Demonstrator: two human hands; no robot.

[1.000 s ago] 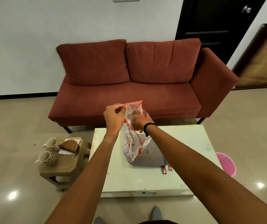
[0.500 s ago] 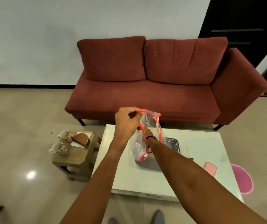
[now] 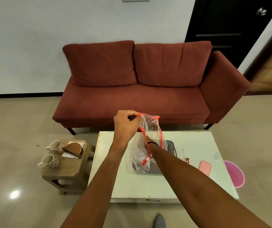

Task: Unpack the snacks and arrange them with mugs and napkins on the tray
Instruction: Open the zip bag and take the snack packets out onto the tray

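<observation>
A clear plastic bag (image 3: 150,129) with red drawstrings stands on the grey tray (image 3: 171,144) on the white coffee table (image 3: 189,181). My left hand (image 3: 126,125) pinches the bag's rim and holds it up and open. My right hand (image 3: 144,146) is inside the bag past the wrist, blurred by the plastic; what it holds is hidden. Two patterned mugs (image 3: 56,146) (image 3: 49,160) lie on a low stool (image 3: 66,170) at the left, beside a brown holder with white napkins (image 3: 73,149). A small red snack pack (image 3: 187,160) lies right of the tray.
A pink phone (image 3: 205,167) lies on the table's right part. A pink bin (image 3: 235,176) stands on the floor to the right. A red sofa (image 3: 140,96) sits behind the table, and a dark door (image 3: 222,22) is at the back right.
My right hand has gone from the bag's rim down deep into the bag. My left hand keeps hold of the rim. The view has shifted, revealing the phone.
</observation>
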